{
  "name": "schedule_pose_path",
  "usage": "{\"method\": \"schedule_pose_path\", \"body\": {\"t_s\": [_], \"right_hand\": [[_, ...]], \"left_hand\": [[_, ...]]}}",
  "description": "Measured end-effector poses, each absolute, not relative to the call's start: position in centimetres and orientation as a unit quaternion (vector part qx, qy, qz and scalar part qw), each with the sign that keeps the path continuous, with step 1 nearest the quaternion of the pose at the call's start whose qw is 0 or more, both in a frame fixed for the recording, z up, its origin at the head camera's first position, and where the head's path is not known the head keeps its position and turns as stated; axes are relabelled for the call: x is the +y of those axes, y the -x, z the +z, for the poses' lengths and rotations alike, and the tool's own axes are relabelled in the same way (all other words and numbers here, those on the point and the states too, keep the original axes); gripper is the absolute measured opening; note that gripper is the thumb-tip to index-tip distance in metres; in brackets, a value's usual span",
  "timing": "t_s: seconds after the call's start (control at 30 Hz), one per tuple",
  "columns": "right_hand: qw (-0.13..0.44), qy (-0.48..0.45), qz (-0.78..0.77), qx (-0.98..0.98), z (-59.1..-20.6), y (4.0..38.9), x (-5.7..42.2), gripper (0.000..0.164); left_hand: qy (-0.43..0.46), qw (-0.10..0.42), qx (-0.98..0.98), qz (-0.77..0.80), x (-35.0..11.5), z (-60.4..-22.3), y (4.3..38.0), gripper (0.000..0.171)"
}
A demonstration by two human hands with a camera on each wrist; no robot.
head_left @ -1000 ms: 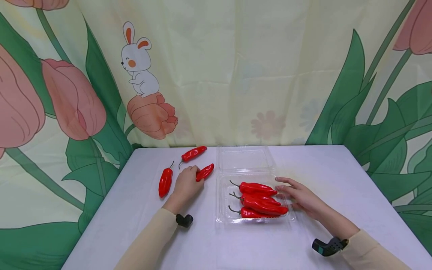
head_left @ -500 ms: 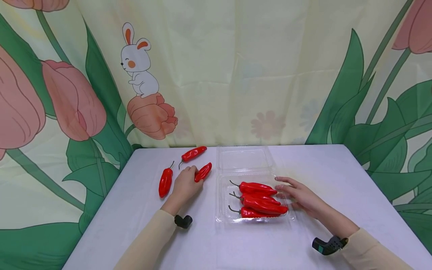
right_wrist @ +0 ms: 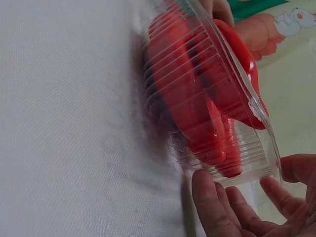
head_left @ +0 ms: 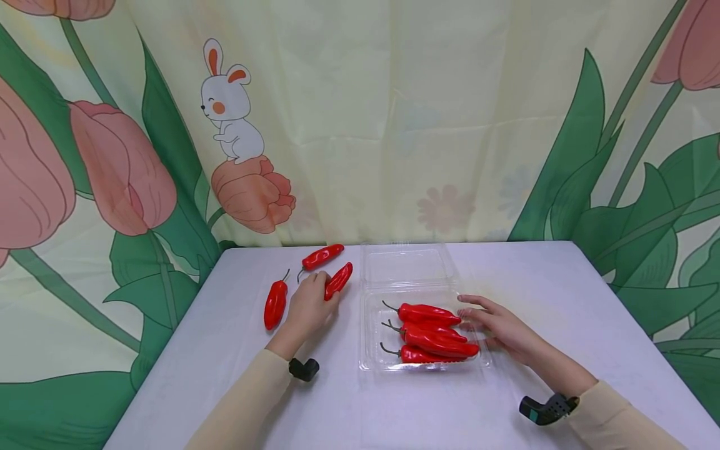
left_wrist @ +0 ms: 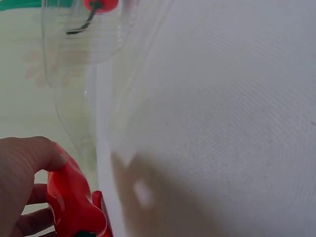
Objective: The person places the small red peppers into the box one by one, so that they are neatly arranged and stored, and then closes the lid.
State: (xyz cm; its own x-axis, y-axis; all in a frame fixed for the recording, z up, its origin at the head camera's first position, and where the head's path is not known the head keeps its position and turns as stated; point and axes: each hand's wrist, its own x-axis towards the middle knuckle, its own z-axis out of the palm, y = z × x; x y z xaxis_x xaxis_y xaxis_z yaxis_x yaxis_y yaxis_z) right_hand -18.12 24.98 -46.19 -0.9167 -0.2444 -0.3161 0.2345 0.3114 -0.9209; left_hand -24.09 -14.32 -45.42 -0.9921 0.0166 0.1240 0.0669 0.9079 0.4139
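Note:
My left hand (head_left: 308, 307) pinches a red chili pepper (head_left: 339, 281) between thumb and fingers, left of a clear plastic clamshell box (head_left: 371, 356). In the left wrist view the thumb lies along the pepper (left_wrist: 71, 197), and its dark stem end faces the camera. Several red peppers (head_left: 435, 340) with thin green stems lie in the box, whose clear lid (head_left: 407, 265) is folded back. My right hand (head_left: 509, 328) rests at the box's right side; in the right wrist view its spread fingertips (right_wrist: 203, 182) are right at the ribbed wall.
Two more red peppers lie on the white table (head_left: 416, 412): one at the back (head_left: 322, 256), one on the left (head_left: 275, 305). A curtain (head_left: 360, 125) printed with tulips and a rabbit hangs behind the table.
The pepper in my left hand has tilted more upright and shifted slightly away from the body, the hand moving with it. My right hand and the box have stayed in place.

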Motion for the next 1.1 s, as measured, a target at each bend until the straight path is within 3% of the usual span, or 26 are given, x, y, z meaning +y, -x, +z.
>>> {"method": "schedule_pose_path", "body": {"t_s": [1.1], "right_hand": [[0.199, 0.001, -0.585, 0.786, -45.9, 17.8, 24.8, 0.066]], "left_hand": [[0.119, 0.123, -0.968, -0.184, -12.2, -43.9, 23.4, 0.051]]}}
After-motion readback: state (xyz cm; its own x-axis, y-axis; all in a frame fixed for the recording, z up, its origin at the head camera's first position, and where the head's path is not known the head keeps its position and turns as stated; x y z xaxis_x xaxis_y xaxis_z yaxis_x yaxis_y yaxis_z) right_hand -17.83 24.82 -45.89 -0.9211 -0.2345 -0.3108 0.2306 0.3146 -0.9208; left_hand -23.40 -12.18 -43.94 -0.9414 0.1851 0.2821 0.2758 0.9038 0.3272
